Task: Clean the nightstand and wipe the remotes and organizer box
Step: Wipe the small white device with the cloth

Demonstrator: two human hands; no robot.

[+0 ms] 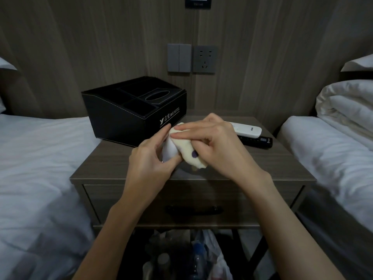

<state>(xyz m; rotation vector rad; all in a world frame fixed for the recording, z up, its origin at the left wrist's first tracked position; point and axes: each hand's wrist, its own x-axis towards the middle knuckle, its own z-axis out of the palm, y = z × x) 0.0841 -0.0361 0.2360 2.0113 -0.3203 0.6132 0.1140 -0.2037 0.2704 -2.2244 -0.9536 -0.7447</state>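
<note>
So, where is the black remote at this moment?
In the head view the black remote lies on the right side of the nightstand, close in front of the white remote.

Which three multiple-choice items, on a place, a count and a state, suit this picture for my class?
1. Where does the black organizer box stand? A: back left of the nightstand top. B: on a bed. C: in the drawer.
2. How many remotes lie on the nightstand? A: one. B: two. C: four.
3. How is the cream cloth held? A: draped on the box. B: flat on the bed. C: gripped by the right hand.
1 A: it sits at the top's back left.
2 B: a white remote and a black remote, at the right.
3 C: its fingers press it to a white object in the left hand.
</note>
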